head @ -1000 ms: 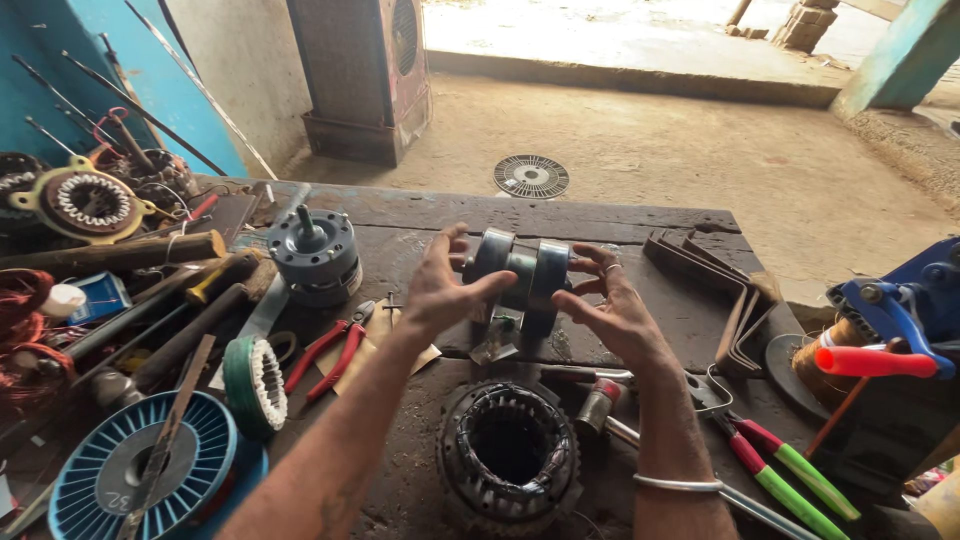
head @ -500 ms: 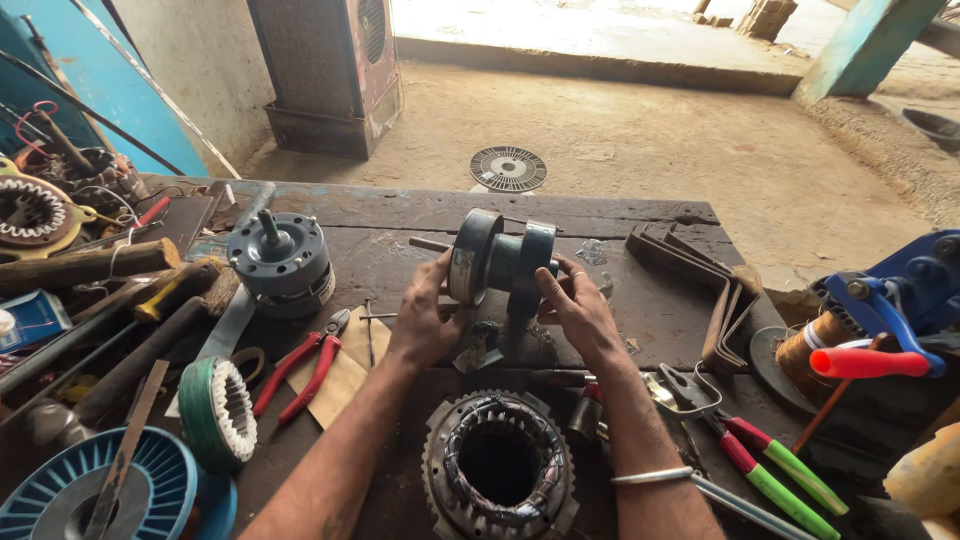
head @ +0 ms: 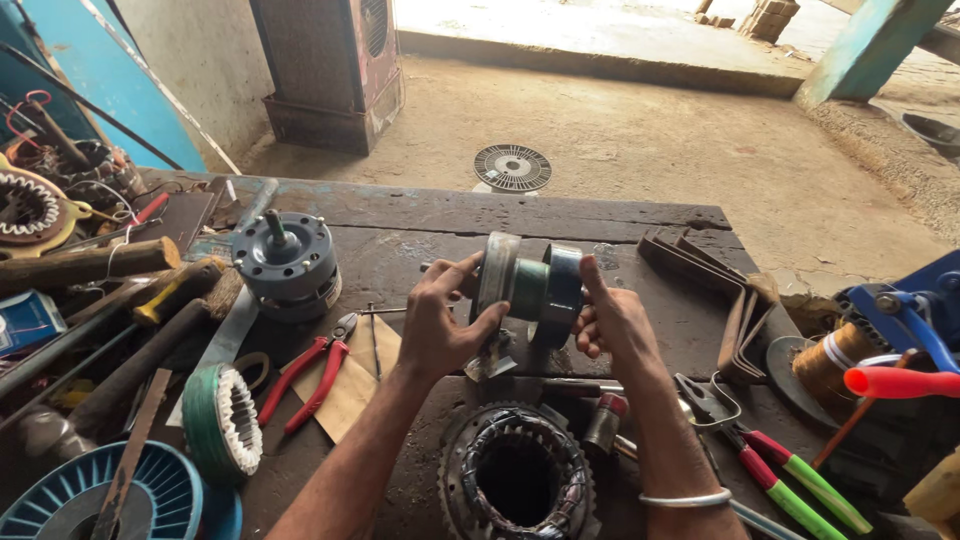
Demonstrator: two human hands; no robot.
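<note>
- Dark, stained wooden tabletop (head: 620, 215), scarred and oily, crowded with tools and motor parts.
- Beyond its far edge, bare concrete floor (head: 640, 130) in daylight, with a round slotted metal disc (head: 512, 167) lying flat on it.
- Blue wall (head: 95, 90) at far left; dark metal cabinet (head: 330, 70) behind; teal post (head: 868, 45) at upper right.
- Held above mid-tabletop: motor rotor assembly (head: 530, 288), two metal end discs with a greenish core between, axis lying roughly level.
- Left hand (head: 445, 325) wrapped on the near-left disc, thumb on top, fingers curled under.
- Right hand (head: 610, 322) gripping the right disc, thumb up along its face; thin bangle (head: 686, 498) on that wrist.
- Directly below the hands, wound stator ring (head: 515, 478), its lower edge cut off by the frame.
- Left of it: red-handled pliers (head: 310, 378) on a scrap of brown card, green stator ring (head: 222, 420), grey motor housing (head: 287, 263) with shaft upright.
- Blue fan grille (head: 95, 500) at bottom left, partly out of frame.
- Right side: scissors (head: 708, 400), green-and-pink-handled tools (head: 800, 480), stack of bent metal strips (head: 720, 290).
- Blue winding machine (head: 905, 320) with copper spool cut off at right edge; details hard to read.
- Small part beneath the rotor, against the left palm, too shadowed to identify.
- Clutter at far left (wooden handles, wires, another toothed core) overlapping and hard to separate.
</note>
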